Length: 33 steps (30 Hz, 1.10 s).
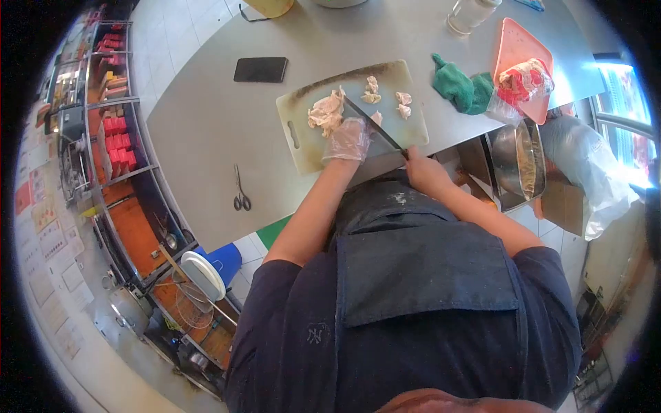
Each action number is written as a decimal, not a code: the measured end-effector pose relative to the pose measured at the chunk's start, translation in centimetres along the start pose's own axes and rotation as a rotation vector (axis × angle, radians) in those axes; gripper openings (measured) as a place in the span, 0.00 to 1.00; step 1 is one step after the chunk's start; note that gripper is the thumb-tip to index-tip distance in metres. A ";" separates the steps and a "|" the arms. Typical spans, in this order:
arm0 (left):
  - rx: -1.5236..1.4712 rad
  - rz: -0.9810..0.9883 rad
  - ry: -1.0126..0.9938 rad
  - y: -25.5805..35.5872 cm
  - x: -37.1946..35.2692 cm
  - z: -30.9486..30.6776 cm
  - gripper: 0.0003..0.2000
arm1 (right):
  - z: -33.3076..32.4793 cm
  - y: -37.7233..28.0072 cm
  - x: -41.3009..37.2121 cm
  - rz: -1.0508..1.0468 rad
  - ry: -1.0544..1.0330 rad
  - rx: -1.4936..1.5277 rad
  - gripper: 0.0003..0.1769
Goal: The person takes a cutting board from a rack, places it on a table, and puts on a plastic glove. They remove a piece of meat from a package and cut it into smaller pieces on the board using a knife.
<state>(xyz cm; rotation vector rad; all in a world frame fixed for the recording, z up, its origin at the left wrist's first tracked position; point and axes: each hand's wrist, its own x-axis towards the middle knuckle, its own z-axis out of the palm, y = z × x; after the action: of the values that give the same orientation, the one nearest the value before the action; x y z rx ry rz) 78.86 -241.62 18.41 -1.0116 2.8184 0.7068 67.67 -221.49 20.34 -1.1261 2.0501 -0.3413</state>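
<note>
A pale cutting board with dark stains along its far edge lies at the table's near side. On its left part is a heap of pale raw meat, which looks like chicken. My left hand, in a clear plastic glove, holds the heap from the near side; its fingertips are partly hidden. Bare, my right hand is closed round the handle of a kitchen knife. The blade slants up and left, with its tip beside the meat. Several small cut pieces lie on the board's right part.
Scissors and a black phone lie left of the board on the metal table. To the right are a green cloth, a pink tray with a red-and-white plastic bag, and a glass jar.
</note>
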 end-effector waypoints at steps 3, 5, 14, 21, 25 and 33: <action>0.040 0.016 0.009 -0.2 -0.2 -0.6 0.09 | -1.7 1.6 -4.1 0.078 -0.063 -0.046 0.13; 0.060 0.047 0.014 -0.4 0.0 -0.7 0.09 | -2.1 1.8 -4.9 0.125 -0.119 -0.058 0.12; 0.020 -0.019 -0.010 -1.1 0.1 0.3 0.11 | -1.7 2.4 -3.9 -0.003 0.013 0.035 0.13; -0.130 -0.021 0.005 -0.7 1.5 0.0 0.14 | -3.8 5.2 -9.9 0.134 0.011 -0.032 0.14; -0.173 -0.035 -0.021 -1.3 1.7 -1.7 0.17 | -4.0 4.0 -8.9 0.177 0.051 0.032 0.14; -0.046 -0.027 -0.102 -1.0 -0.1 -1.4 0.25 | -2.2 1.6 -4.0 0.041 0.029 0.131 0.16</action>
<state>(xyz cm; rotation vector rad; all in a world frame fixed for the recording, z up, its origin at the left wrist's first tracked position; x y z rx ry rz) 79.73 -242.84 19.27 -0.9883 2.7086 0.7996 66.45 -217.57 22.91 -1.0039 2.0412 -0.4674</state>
